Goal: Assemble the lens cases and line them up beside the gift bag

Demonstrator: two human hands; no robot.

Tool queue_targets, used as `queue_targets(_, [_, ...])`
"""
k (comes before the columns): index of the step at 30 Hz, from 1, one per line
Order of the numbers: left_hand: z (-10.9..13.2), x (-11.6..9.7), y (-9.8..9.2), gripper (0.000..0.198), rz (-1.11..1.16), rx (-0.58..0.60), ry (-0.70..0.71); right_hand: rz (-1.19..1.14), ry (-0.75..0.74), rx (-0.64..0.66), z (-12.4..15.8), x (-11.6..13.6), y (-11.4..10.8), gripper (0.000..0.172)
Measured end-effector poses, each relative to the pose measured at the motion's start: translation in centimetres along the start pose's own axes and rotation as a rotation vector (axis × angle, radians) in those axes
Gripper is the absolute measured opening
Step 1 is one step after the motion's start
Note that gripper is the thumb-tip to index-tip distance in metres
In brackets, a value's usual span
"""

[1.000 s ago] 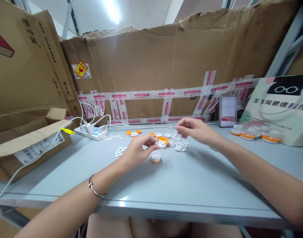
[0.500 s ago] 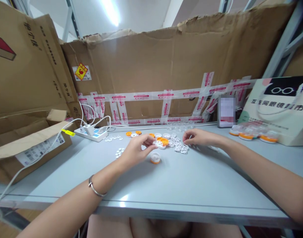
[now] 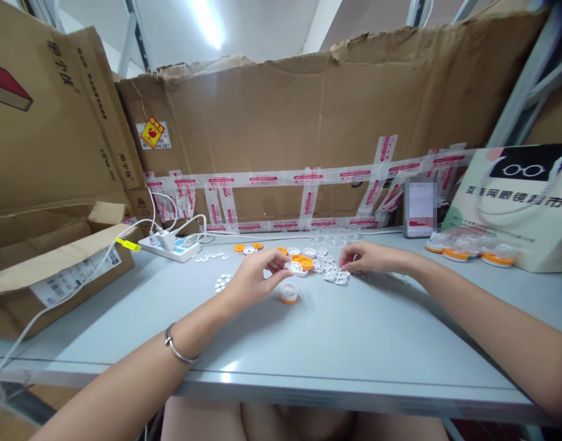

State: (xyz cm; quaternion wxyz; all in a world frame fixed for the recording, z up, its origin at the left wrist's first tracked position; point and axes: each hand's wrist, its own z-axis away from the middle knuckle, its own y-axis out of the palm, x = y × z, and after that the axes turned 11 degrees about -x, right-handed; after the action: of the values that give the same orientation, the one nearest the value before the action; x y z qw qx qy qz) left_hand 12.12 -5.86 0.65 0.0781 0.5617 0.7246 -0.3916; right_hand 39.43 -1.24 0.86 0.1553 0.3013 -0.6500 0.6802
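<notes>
My left hand (image 3: 256, 274) pinches a small white spoked disc (image 3: 295, 267) between thumb and fingers, just in front of several orange and white round parts (image 3: 305, 263). My right hand (image 3: 366, 256) is at the right edge of a pile of white spoked discs (image 3: 327, 267); its fingers are pressed together, and what they hold, if anything, is hidden. Nearer me, between the hands, a clear round case with an orange base (image 3: 289, 294) stands on the grey table (image 3: 354, 343). Small white round caps (image 3: 223, 282) lie left of my left hand.
Clear round pieces (image 3: 333, 235) line the back. At right are a phone (image 3: 421, 208), clear-topped orange-based cases (image 3: 498, 255) and a paper bag (image 3: 515, 208). A power strip (image 3: 171, 247) with cables and an open cardboard box (image 3: 79, 278) stand at left.
My right hand's fingers have shifted very slightly at the edge of the disc pile. My left hand keeps its pinch on the white spoked disc.
</notes>
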Motion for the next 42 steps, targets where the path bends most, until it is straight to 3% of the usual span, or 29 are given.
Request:
queue_targets(5, [0.0,0.1,0.0,0.012,0.013,-0.005,-0.004,-0.254,0.037,-0.113,0.0,0.1,-0.2,0.019])
queue_targets(10, [0.1,0.4,0.2,0.011,0.055,-0.016,-0.042,-0.559,0.002,-0.212,0.5,1.7,0.4,0.027])
queue_targets(17, [0.0,0.2,0.3,0.015,0.096,-0.026,-0.130,-0.621,-0.114,-0.183,1.5,4.1,2.0,0.025])
queue_targets(21, [0.1,0.1,0.4,0.017,0.127,-0.020,-0.163,-0.782,-0.161,-0.271,2.2,5.5,3.3,0.025])
queue_targets(27, [0.0,-0.5,0.6,0.020,0.266,-0.043,-0.243,-0.990,-0.278,-0.266,3.6,7.5,5.3,0.034])
queue_targets(30, [-0.1,-0.9,0.6,0.020,0.372,-0.065,-0.303,-1.028,-0.300,-0.235,3.8,7.7,5.9,0.033])
queue_targets(42, [0.1,-1.2,0.5,0.022,0.535,-0.106,-0.359,-0.895,-0.408,-0.326,4.2,7.9,6.0,0.011])
